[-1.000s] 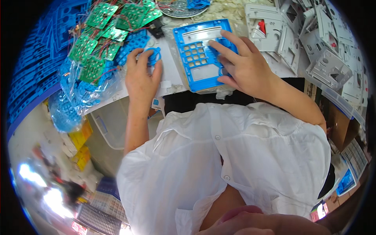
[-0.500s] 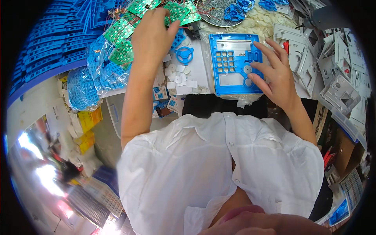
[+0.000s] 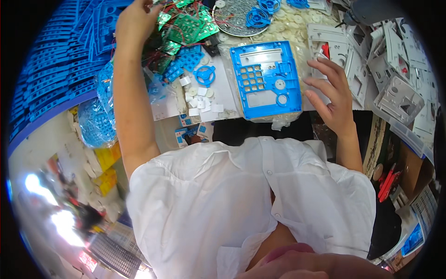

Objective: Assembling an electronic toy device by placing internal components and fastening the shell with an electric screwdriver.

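Observation:
A blue plastic casing panel with a grid of square key holes lies on clear plastic wrap in front of me. On it sits a small white disc, with a round opening below. My right hand hovers just right of the panel, fingers spread and holding nothing. My left hand reaches to the far left, beside a heap of green circuit boards with thin red wires. Its fingertips run up to the picture's upper edge, so what they touch is hidden.
Stacked blue plastic parts fill the left. A blue ring with spokes and small white pieces lie left of the panel. White casings pile up at right, near a grey tool. Pale discs spread behind.
My left hand has moved left and farther away, off the middle of the board heap, whose left part has shifted. My right hand has come off the panel to its right. The view has shifted slightly.

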{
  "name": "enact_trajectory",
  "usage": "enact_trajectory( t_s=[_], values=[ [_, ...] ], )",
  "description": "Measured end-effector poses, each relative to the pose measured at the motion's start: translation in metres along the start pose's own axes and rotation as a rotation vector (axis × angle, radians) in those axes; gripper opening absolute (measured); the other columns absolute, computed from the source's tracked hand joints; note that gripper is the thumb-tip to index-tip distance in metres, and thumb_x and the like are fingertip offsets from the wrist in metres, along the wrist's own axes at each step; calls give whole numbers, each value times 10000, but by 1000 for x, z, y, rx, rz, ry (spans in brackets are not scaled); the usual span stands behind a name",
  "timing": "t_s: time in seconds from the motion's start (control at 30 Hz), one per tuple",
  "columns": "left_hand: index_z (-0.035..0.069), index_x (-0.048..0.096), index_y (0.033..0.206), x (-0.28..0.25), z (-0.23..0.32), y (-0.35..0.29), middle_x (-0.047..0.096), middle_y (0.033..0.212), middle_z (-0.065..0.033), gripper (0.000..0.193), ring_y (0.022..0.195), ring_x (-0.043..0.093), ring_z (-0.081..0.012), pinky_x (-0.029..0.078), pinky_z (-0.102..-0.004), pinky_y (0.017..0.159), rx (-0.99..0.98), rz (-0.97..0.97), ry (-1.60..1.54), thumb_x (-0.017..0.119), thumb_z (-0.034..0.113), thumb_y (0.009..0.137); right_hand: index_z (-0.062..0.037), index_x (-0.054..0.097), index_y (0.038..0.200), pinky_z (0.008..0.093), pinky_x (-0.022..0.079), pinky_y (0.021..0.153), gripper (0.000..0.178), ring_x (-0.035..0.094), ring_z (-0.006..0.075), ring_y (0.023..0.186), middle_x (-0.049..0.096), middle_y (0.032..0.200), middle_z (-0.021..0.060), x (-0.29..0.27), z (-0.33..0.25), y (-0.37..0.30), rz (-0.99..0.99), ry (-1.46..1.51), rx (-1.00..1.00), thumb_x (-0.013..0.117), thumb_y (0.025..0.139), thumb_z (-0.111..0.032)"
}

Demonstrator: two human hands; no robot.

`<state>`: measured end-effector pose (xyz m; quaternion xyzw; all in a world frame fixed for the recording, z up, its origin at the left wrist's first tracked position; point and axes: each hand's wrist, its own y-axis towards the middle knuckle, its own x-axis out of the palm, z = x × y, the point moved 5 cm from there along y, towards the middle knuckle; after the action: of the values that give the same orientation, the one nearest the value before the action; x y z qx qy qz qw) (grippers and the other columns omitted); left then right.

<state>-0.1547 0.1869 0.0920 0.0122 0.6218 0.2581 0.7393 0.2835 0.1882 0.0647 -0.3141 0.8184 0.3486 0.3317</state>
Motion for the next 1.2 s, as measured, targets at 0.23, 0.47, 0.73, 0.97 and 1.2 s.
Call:
enact_trajectory(
  t_s=[0.23, 0.47, 0.73, 0.97, 1.2],
  values=[
    [26, 733, 1011, -31, 11, 2, 738, 896, -108, 184, 729, 682, -239, 525, -362, 690, 118, -548, -92, 693, 187, 933, -61, 732, 1046, 443, 506, 962, 239, 598, 356, 1175, 686, 1247, 104, 5, 0, 1, -56, 71, 22, 782, 815, -96],
    [83, 692, 905, 20, 48, -140, 659, 913, -90, 146, 967, 662, -312, 500, -466, 863, 463, -416, 339, 741, 159, 791, -51, 726, 1040, 408, 539, 897, 228, 635, 323, 1104, 705, 1190, 89, 15, -4, 4, -137, 143, -13, 774, 821, -87],
    [77, 709, 1010, 25, 26, -131, 668, 898, -73, 183, 826, 638, -250, 492, -404, 752, 403, -191, -67, 712, 142, 840, -39, 729, 1020, 389, 556, 847, 202, 667, 315, 1022, 724, 1120, 91, 11, -20, 14, -110, 132, -80, 771, 831, -95],
    [11, 681, 1110, -10, 1, -91, 677, 879, -44, 200, 780, 624, -125, 478, -269, 647, -439, -297, -1243, 601, 149, 990, -29, 744, 1051, 355, 564, 786, 203, 689, 273, 955, 733, 1069, 118, 17, -26, 21, -83, 276, -104, 763, 855, -80],
    [-26, 646, 1152, -7, 87, -134, 697, 942, -90, 252, 806, 639, -146, 500, -275, 679, -419, -450, -1633, 591, 157, 988, -22, 732, 1132, 252, 523, 617, 257, 674, 132, 728, 725, 897, 68, 54, -22, 56, -210, 906, 362, 656, 1003, -231]
  ],
)
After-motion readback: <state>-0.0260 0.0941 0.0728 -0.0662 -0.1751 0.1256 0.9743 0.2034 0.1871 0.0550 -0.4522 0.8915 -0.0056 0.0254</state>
